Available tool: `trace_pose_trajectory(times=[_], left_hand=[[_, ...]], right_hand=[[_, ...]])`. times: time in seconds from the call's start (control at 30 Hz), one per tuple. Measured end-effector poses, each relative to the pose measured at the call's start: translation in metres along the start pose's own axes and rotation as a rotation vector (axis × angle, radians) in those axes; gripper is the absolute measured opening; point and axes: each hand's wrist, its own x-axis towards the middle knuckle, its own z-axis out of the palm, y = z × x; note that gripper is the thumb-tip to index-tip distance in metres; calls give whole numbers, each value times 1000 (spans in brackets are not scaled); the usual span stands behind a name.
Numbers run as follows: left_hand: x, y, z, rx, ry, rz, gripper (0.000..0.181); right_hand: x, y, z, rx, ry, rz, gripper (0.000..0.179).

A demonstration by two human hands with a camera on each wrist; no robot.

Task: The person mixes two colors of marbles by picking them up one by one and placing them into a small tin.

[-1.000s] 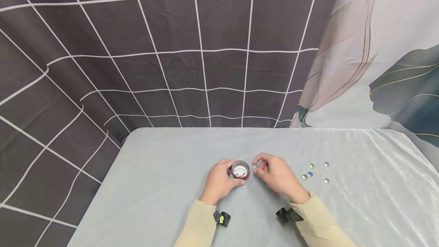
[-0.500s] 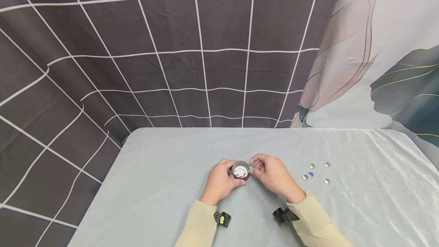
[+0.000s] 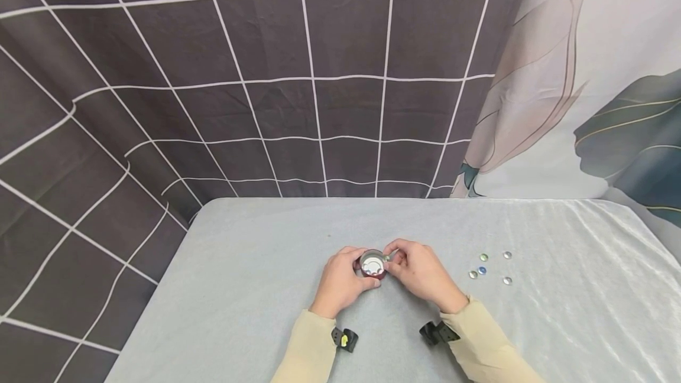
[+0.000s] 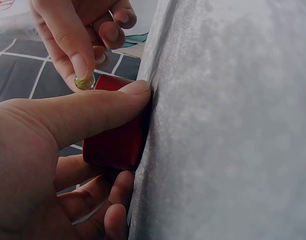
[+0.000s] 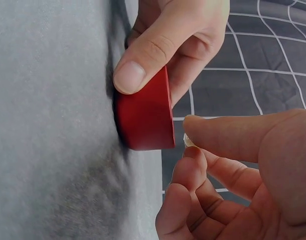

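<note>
A small round red tin [image 3: 373, 264] with a shiny silver inside stands on the cloth, its opening upward; a few small pieces seem to lie on its bottom. My left hand [image 3: 339, 279] holds it, thumb along the near wall and fingers round the other side. At its right rim my right hand [image 3: 422, 270] pinches a clear, greenish flat glass bead [image 4: 84, 82] between thumb and index finger. In the right wrist view the bead [image 5: 188, 141] is just above the rim of the red tin [image 5: 145, 115], apart from it.
Several flat glass beads lie loose to the right, among them a blue one [image 3: 482, 270], a green one [image 3: 483, 257] and a clear one [image 3: 507, 281]. Pale grey cloth [image 3: 239, 288] covers the table. A dark checked curtain [image 3: 346, 111] hangs behind its far edge.
My right hand has moved left with the glass bead, from beside the red tin to its right rim. The left hand and the tin have stayed in place.
</note>
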Motion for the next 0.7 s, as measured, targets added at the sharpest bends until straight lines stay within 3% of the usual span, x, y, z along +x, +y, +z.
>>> trace_pose_trajectory(times=[0.7], left_hand=[[0,1,0,0,-4,-4,52]], right_hand=[[-1,4,-1,17,-6,21,8]])
